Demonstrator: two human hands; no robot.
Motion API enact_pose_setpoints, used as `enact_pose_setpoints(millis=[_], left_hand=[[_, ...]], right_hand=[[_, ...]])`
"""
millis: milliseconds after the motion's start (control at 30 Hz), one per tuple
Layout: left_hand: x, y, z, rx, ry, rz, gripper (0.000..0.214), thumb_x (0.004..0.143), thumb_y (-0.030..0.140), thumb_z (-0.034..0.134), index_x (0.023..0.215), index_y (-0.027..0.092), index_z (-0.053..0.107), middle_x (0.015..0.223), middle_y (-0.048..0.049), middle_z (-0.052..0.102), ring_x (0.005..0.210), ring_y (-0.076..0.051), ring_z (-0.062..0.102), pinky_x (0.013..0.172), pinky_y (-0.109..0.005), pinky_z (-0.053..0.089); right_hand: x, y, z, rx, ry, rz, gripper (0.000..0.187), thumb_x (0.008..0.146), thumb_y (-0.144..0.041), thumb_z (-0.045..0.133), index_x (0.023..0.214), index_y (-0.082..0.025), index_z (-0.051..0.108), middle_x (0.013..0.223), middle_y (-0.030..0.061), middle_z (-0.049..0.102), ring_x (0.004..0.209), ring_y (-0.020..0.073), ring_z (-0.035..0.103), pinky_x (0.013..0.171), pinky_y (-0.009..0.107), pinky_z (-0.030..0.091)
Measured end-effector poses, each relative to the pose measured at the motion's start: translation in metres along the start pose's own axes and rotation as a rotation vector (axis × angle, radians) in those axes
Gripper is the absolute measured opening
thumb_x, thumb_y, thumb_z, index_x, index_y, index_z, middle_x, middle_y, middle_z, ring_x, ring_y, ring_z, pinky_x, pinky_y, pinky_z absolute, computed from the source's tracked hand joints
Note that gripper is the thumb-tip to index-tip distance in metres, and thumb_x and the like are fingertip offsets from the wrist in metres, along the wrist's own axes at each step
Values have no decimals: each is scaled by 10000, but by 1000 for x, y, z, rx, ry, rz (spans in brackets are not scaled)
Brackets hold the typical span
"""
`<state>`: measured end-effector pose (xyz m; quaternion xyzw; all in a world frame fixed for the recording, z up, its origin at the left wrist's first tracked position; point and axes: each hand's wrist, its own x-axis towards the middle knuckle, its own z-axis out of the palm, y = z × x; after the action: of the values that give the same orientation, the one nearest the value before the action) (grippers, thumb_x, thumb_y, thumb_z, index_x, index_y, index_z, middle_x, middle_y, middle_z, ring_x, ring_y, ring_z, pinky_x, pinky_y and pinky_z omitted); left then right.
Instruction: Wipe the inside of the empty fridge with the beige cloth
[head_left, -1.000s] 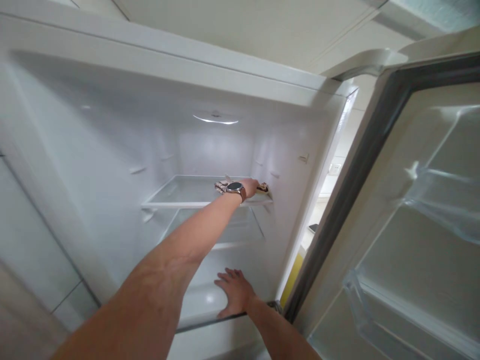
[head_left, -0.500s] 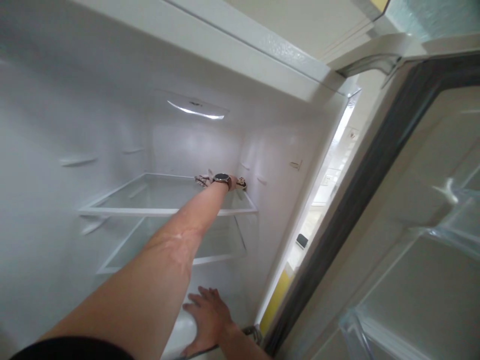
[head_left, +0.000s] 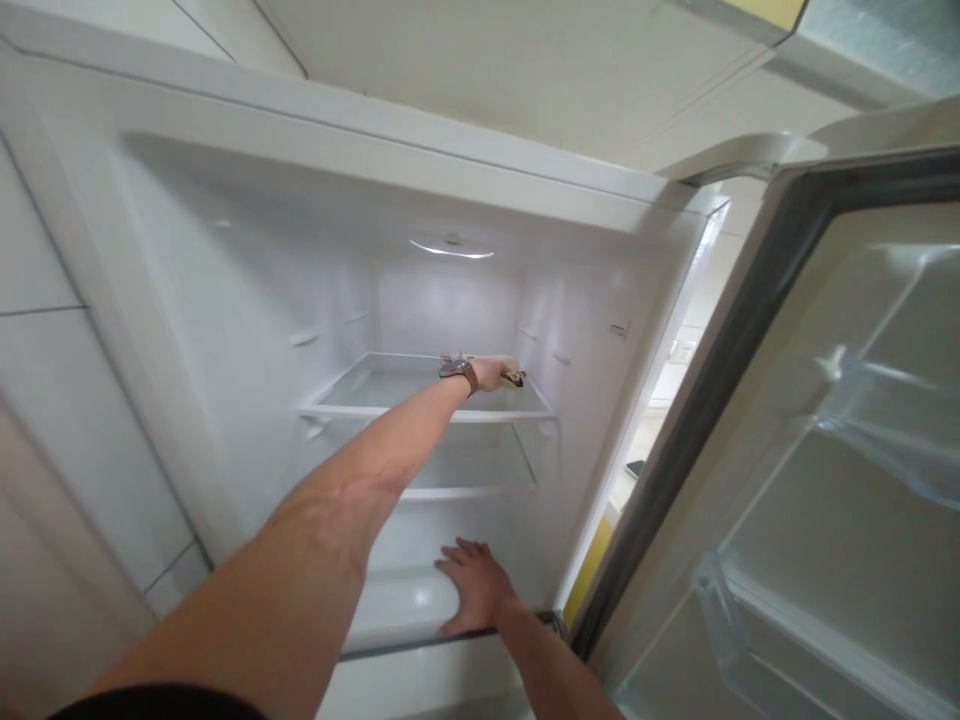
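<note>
My left hand [head_left: 491, 374], a watch [head_left: 454, 369] on its wrist, reaches deep into a white fridge over the upper glass shelf [head_left: 352, 411]. Its fingers are closed on a patterned brown and cream cloth [head_left: 514, 379], which shows on both sides of the hand. The cloth lies at the shelf's right part; whether it presses on the glass is hard to see. Lower down, my right hand [head_left: 476, 582] rests with fingers spread at the front of the fridge's bottom ledge [head_left: 401, 600], holding nothing.
The fridge door [head_left: 750, 400] stands open on the right, with clear plastic door bins [head_left: 892, 455]. A second glass shelf [head_left: 465, 492] sits below the first. A lit lamp [head_left: 452, 250] is in the ceiling. White tiles [head_left: 45, 240] flank the fridge on the left.
The view has drawn back, showing more of the fridge's frame. My left hand has shifted on the upper shelf with the cloth. My right hand keeps its place at the bottom ledge.
</note>
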<state>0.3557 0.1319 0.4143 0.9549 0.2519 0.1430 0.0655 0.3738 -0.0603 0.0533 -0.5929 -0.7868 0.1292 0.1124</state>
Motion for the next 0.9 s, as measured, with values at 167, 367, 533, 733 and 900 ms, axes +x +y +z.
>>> enact_pose_setpoints(millis=[167,367,533,733,900], left_hand=[[-50,7,-21,107,-145,-5,513,765,63,629,1226,261,733,1151,-67,747,1045,-236,683,878,-249,476],[-102,21,-42,224,-215,-1,461,853,103,597,1265,279,705,1241,-58,714,1084,-226,667,896,-258,473],[-105,27,-46,263,-205,-84,344,911,282,607,1232,223,716,1211,-121,718,1040,-269,682,882,-322,510],[-94,19,-41,258,-193,-123,347,926,245,558,1245,276,693,1202,-85,721,1075,-254,681,890,-319,526],[-80,13,-35,271,-173,-151,395,910,218,576,1292,269,665,1242,-92,705,1110,-258,668,913,-318,526]], right_hand=[[-1,-4,-2,-17,-12,31,1052,610,-684,766,1531,-331,400,1615,49,347,1496,371,237,1205,584,154],[-2,-4,-2,-20,-8,31,1050,611,-692,759,1530,-329,405,1613,51,350,1492,362,249,1209,567,148],[-1,-6,-3,-23,-17,37,1063,605,-689,769,1534,-331,396,1613,50,350,1498,362,235,1211,569,132],[-2,-5,-5,-26,-16,17,1043,634,-711,742,1536,-315,396,1616,61,343,1500,360,225,1214,540,125],[-2,-4,-4,-28,-23,25,1017,661,-721,713,1539,-327,386,1620,45,336,1501,356,222,1212,543,120]])
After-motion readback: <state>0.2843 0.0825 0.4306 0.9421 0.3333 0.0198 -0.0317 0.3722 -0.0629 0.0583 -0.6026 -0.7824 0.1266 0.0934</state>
